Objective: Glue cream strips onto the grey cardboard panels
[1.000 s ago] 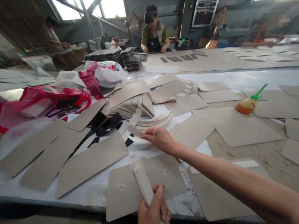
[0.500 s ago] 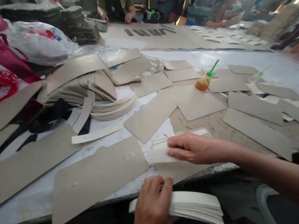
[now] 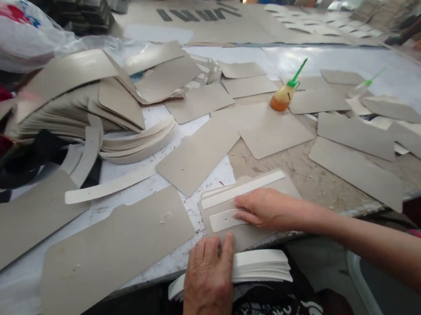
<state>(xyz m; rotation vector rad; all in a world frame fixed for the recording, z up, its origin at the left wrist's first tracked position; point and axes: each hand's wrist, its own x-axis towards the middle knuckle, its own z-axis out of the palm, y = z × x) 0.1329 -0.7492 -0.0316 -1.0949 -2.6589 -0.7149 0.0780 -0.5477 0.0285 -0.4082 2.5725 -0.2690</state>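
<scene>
My right hand (image 3: 267, 208) is closed, its thumb and fingers pinched at the right part of a short white card strip (image 3: 222, 221). This strip lies against a grey cardboard piece (image 3: 240, 239) at the table's front edge; a longer white strip (image 3: 251, 188) runs along the same piece above it. Over a fanned stack of white card strips (image 3: 261, 264) in my lap lies my left hand (image 3: 209, 279), its fingers stretched forward and slightly apart. Its fingertips come to the table edge beside the grey piece. What lies under that palm is hidden.
A large grey card (image 3: 118, 242) overhangs the front edge at left. Farther back are a glue bottle with green nozzle (image 3: 282, 97), stacked grey cards (image 3: 72, 111) and curved strips (image 3: 139, 143). Two people work across the table. A grey bin (image 3: 366, 281) stands below right.
The view has tilted down and shifted. The short strip now lies against the grey piece, with my right fingers still at it. My left hand stays by the lap stack.
</scene>
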